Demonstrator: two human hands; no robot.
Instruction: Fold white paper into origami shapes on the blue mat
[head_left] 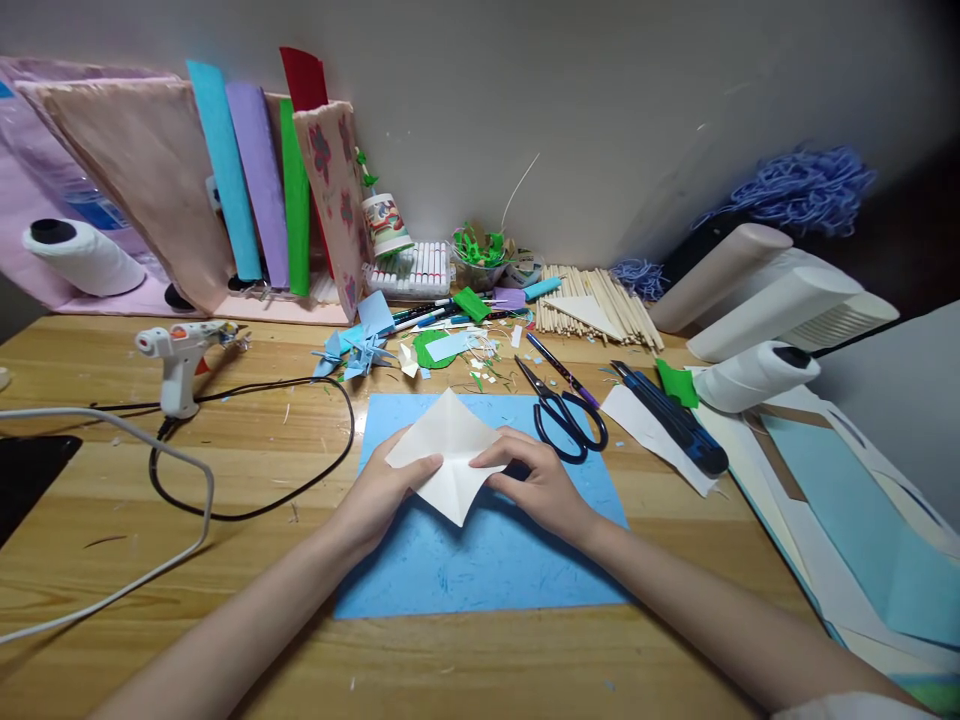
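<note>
A cream folded paper square (pixel 450 450) lies like a diamond on a blue sheet (pixel 480 560) in the middle of the wooden desk. My left hand (pixel 386 495) pinches its left corner, thumb on top. At the paper's right side my right hand (pixel 536 480) presses down with fingers curled on its edge. Both hands hold the paper against the blue sheet.
Black scissors (pixel 562 410) and a blue utility knife (pixel 671 420) lie right of the paper. A white glue gun (pixel 180 360) with a black cord (pixel 247 500) stands at left. Coloured paper rolls (pixel 255 170), markers (pixel 412 268), wooden sticks (pixel 600 305) and scraps line the back wall. Paper sheets (pixel 847 520) are stacked at right.
</note>
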